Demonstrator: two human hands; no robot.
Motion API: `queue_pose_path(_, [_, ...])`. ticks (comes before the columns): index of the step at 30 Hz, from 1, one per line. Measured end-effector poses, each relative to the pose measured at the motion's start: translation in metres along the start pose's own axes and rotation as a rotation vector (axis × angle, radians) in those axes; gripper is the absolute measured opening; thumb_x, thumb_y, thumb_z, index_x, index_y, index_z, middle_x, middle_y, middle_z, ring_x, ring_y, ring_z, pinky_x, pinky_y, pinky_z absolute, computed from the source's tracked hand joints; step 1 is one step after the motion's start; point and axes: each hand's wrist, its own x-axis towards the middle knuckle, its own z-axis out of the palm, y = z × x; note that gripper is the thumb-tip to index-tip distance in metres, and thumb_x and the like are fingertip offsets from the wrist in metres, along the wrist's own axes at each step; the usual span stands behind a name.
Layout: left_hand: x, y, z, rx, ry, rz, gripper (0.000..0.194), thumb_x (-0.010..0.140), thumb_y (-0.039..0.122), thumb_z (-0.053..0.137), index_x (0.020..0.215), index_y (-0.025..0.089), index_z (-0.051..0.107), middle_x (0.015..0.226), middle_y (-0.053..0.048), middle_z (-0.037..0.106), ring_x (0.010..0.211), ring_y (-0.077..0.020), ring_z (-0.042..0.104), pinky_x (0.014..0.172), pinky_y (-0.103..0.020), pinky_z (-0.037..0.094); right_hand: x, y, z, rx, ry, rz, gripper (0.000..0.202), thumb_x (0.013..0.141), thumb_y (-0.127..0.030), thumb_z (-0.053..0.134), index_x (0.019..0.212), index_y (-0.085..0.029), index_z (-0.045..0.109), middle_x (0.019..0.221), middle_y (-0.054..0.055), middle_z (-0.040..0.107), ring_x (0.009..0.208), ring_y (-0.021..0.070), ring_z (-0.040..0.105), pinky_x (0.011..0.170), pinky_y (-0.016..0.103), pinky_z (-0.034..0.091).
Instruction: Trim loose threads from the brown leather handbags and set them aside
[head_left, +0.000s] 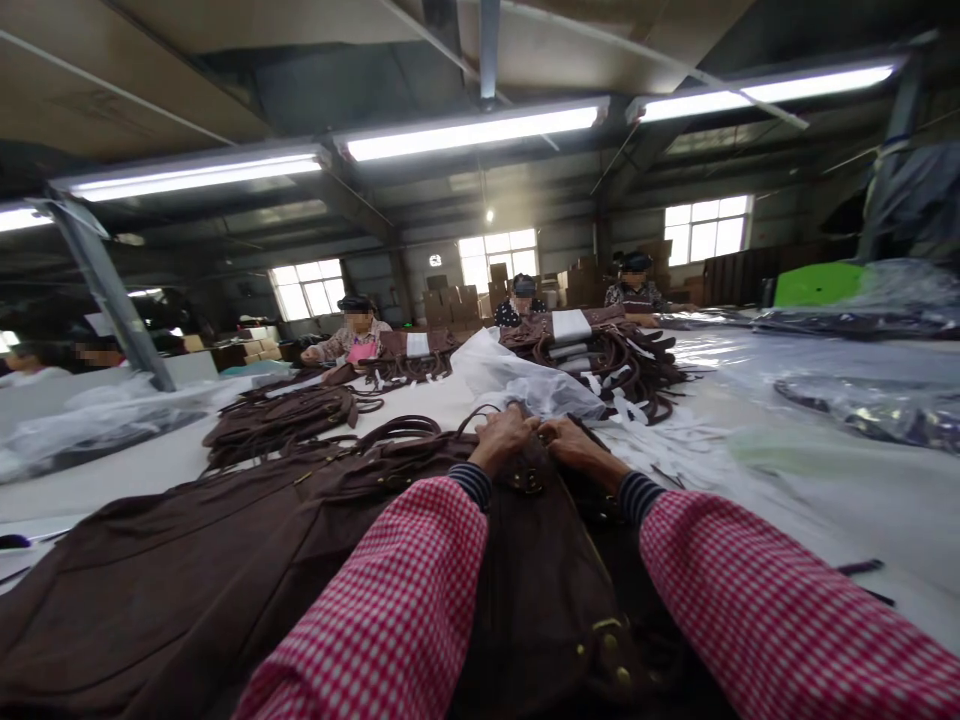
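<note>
While our left hand [506,438] and right hand [581,447] gripped the brown bag [529,560], we feared loose handles [401,428] left of them might snag it.

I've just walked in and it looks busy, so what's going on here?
A person in checked sleeves is handling a dark brown bag. The left hand and right hand are close together at its far end; their exact grip is unclear. More brown bags are piled farther across the table, near crumpled white plastic. Several other people are beyond.
</note>
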Motion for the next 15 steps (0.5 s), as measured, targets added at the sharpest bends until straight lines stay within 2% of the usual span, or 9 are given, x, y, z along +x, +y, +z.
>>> queue_pose_path(3, [0.025,-0.003,0.028,-0.102,0.016,-0.071,0.046,0.082,0.045,0.065,0.121,0.020,0.061,0.115,-0.015,0.071,0.110,-0.0337,0.065,0.094,-0.048,0.046,-0.003,0.004,-0.003,-0.143,-0.020,0.011,0.028,0.074,-0.012,0.055,0.091,-0.012,0.077,0.093,0.010,0.076,0.088,0.0225,0.067,0.077,0.026,0.048])
queue_pose_path(6, [0.036,-0.011,0.048,-0.178,0.057,-0.080,0.044,0.077,0.032,0.070,0.120,0.026,0.063,0.115,-0.007,0.072,0.108,-0.0266,0.065,0.091,-0.038,0.048,-0.005,0.003,-0.009,-0.275,-0.040,0.015,0.027,0.078,-0.018,0.056,0.095,-0.014,0.077,0.096,0.012,0.076,0.093,0.0258,0.067,0.078,0.029,0.047])
queue_pose_path(11, [0.042,-0.023,0.056,-0.204,0.070,-0.068,0.029,0.075,0.023,0.068,0.104,0.026,0.073,0.096,-0.003,0.073,0.094,-0.0212,0.067,0.077,-0.029,0.049,0.001,-0.016,-0.027,-0.424,-0.146,-0.038,0.026,0.079,-0.016,0.058,0.096,-0.014,0.077,0.097,0.016,0.075,0.093,0.0279,0.068,0.081,0.032,0.046])
queue_pose_path(15, [0.041,-0.022,0.058,-0.185,0.072,-0.033,0.027,0.074,0.020,0.067,0.100,0.025,0.076,0.094,-0.004,0.072,0.092,-0.0212,0.065,0.077,-0.029,0.048,-0.017,-0.028,-0.049,-0.465,-0.286,-0.152,0.017,0.074,-0.012,0.061,0.083,-0.014,0.076,0.087,0.010,0.074,0.077,0.0200,0.064,0.072,0.027,0.043])
